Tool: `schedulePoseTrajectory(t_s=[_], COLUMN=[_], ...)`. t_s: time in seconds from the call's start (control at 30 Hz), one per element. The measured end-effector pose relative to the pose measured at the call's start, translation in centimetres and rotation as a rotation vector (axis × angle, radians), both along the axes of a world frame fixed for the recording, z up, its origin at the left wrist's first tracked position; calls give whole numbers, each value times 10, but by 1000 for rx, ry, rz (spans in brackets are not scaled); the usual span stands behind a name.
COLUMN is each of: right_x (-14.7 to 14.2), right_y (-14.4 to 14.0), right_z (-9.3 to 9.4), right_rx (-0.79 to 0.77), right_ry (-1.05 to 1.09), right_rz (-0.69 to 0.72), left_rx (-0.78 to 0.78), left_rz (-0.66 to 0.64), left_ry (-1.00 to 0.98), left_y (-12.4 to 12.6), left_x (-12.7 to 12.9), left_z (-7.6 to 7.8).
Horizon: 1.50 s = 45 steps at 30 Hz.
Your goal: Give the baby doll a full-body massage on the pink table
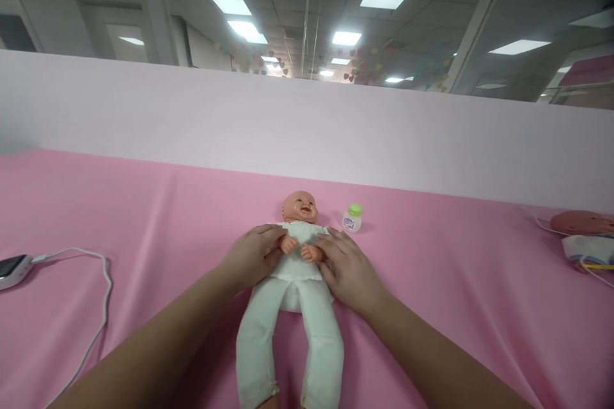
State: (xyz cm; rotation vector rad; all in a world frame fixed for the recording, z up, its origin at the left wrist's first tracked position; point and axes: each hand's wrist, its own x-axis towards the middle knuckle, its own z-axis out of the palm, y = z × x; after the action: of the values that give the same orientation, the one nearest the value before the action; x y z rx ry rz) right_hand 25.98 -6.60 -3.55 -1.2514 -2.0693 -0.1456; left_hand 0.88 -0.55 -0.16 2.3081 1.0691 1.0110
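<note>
Pink cloth covers the surface (pixel 432 326) before you, and on it a baby doll (pixel 301 265) lies on its back, its bald head near the far edge and its legs stretched toward you. It wears a white top and white trousers; the ends of its legs run out of view.

Your left hand (pixel 254 255) is at the doll's arm on your left, fingers (pixel 267 230) bent over the sleeve with the thumb lower down, a narrow opening between them filled by that arm. Your right hand (pixel 352 271) has the other arm the same way, fingers (pixel 336 239) above and thumb below; how firmly either one presses, you cannot tell from here. Both of the doll's small forearms come out between your hands and rest bent over its chest.

Just beside the doll's head, toward the far edge, stands a small bottle (pixel 352 222) with a green cap and a printed label. Well off to your left lies a white device (pixel 15 271) with a dark face, its white cable (pixel 105 300) curving back toward you. Toward the right, a partly cut-off doll-like figure (pixel 578 222) lies beside a white cloth item (pixel 585 246).
</note>
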Motion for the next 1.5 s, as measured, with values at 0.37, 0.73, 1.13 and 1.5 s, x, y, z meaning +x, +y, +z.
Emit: schedulePoseTrajectory(t_s=[0.37,0.73,1.13,1.5], right_x=[78,92,90,91], right_y=[40,59,59,58], right_z=[-18,-41,-36,-35], right_rx=[-354,-436,-428,-443], right_ry=[837,929,850,820], right_rz=[-569,-559,-616,-612], left_rx=[-378,-257,-150,13], left_rz=[532,909,876,819], left_ry=[-574,-323,93,228], left_y=[62,78,69,50], left_x=[-46,-67,-53,-33], left_z=[-35,-50,-39,-37])
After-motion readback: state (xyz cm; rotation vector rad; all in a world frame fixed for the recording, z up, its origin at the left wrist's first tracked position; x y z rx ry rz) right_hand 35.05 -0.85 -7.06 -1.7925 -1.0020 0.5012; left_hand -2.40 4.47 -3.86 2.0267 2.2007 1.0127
